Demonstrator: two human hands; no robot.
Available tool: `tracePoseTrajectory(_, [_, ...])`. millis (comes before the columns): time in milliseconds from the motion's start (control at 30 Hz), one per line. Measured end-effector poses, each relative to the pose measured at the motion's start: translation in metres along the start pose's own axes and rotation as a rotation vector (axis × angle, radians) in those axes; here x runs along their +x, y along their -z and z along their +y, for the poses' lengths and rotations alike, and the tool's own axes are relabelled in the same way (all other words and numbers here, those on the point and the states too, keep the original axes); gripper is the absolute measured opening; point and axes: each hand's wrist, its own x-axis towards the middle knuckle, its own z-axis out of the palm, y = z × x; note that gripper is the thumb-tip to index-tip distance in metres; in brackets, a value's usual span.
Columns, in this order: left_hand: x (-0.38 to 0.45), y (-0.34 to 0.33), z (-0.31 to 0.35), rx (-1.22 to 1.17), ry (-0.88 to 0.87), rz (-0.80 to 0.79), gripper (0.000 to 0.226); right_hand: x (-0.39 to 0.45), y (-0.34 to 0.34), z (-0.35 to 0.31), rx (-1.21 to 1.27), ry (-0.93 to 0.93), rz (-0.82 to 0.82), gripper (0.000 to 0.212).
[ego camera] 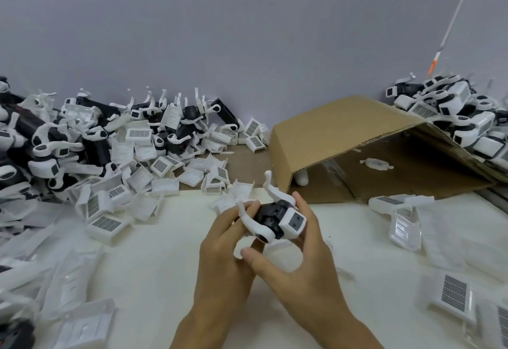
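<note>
Both my left hand and right hand curl round the part, pinching it, and too hard a squeeze could snap its thin white arm.

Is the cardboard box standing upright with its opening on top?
No, the cardboard box lies tipped over, with its opening facing sideways toward the camera.

Left hand, right hand, fingers curled
</note>
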Motion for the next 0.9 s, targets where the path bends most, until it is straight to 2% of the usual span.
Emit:
tracePoseTrajectory(100, [-0.002,-0.003,0.002,0.024,-0.120,-0.039,0.057,0.003,0.006,-0.001,-0.080,0.043,0.177,0.077])
tracePoseTrajectory(200, [-0.002,-0.004,0.004,-0.004,-0.103,-0.050,0.052,0.007,0.010,-0.003,-0.202,0.117,0.256,0.068])
tracePoseTrajectory(400, [-0.003,-0.008,0.006,0.032,-0.109,-0.030,0.041,0.008,0.009,-0.003,-0.081,-0.010,0.181,0.068])
tracePoseTrajectory(500, [-0.003,-0.011,0.004,0.056,-0.147,-0.022,0.042,0.009,0.008,-0.004,-0.085,-0.017,0.215,0.062])
tracePoseTrajectory(600, [-0.003,-0.015,0.003,0.161,-0.206,-0.035,0.064,0.009,0.010,-0.011,-0.051,-0.027,0.256,0.060])
tracePoseTrajectory(667, [-0.001,-0.015,0.000,0.171,-0.201,0.027,0.081,0.011,0.010,-0.013,0.041,-0.076,0.220,0.061])
tracePoseTrajectory(733, [0.001,-0.009,-0.001,-0.008,-0.065,0.170,0.080,0.014,0.011,-0.009,0.230,-0.184,0.140,0.061])
tracePoseTrajectory(800, [0.005,-0.001,0.005,-0.315,0.216,0.314,0.062,0.017,0.013,-0.003,0.238,-0.224,0.141,0.043])
tracePoseTrajectory(833, [0.007,0.001,0.006,-0.458,0.338,0.372,0.043,0.018,0.014,-0.002,0.141,-0.214,0.140,0.030])
tracePoseTrajectory(867, [0.009,0.002,0.005,-0.552,0.424,0.431,0.025,0.019,0.015,0.002,-0.020,-0.210,0.095,0.035])
tracePoseTrajectory(900, [0.011,0.003,0.001,-0.643,0.511,0.474,0.010,0.017,0.015,0.006,-0.238,-0.185,0.005,0.050])
